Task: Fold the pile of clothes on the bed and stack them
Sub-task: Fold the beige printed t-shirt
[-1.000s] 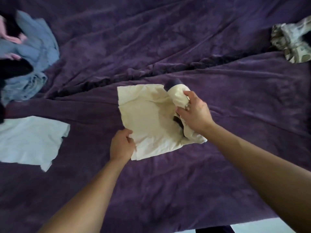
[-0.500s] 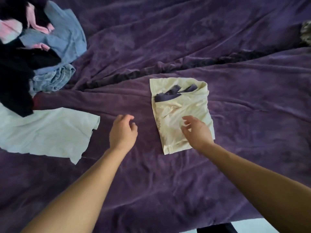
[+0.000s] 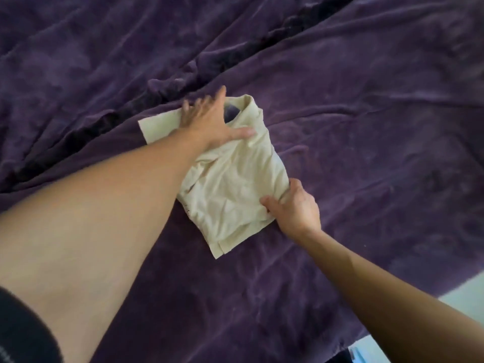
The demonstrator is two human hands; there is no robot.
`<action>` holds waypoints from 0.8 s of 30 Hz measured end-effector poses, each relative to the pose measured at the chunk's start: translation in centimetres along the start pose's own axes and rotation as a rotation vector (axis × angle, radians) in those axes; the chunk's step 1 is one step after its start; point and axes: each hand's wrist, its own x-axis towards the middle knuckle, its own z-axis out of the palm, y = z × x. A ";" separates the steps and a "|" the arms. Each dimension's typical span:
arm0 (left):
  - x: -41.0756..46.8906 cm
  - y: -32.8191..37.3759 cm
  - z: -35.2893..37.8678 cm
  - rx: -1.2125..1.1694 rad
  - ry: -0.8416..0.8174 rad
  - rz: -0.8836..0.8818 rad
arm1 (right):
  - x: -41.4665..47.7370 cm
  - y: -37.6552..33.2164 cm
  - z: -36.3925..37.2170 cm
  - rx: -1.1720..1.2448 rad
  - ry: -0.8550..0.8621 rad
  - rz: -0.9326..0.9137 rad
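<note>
Cream shirt on the bed: left hand presses it flat-fingered; right hand pinches its edge.

Cream garment, folded and rumpled, lies on the purple bedspread.

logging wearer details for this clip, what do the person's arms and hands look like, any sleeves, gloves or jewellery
The left hand and right hand are bare and ungloved; no watch or bracelet shows at either wrist. The left forearm and right forearm are uncovered. A black sleeve with a faint pale marking covers the left upper arm. Blur hides any rings on the left hand.
</note>
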 end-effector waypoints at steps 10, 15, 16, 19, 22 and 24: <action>-5.9 3.5 -1.5 -0.224 0.190 0.122 | -5.0 3.1 -3.9 0.284 0.141 -0.127; -12.4 8.8 -3.2 -0.429 0.234 0.061 | -9.0 6.3 -11.5 0.238 0.194 -0.168; -13.8 10.3 -3.7 -0.460 0.236 0.073 | -9.9 7.1 -13.2 0.212 0.200 -0.167; -17.4 15.1 -5.0 -0.527 0.236 0.120 | -12.3 9.6 -18.5 0.176 0.238 -0.171; -20.0 20.6 -5.8 -0.539 0.213 0.154 | -14.6 12.8 -23.6 0.138 0.296 -0.172; -21.0 24.7 -6.3 -0.542 0.197 0.179 | -15.8 15.3 -27.0 0.115 0.336 -0.169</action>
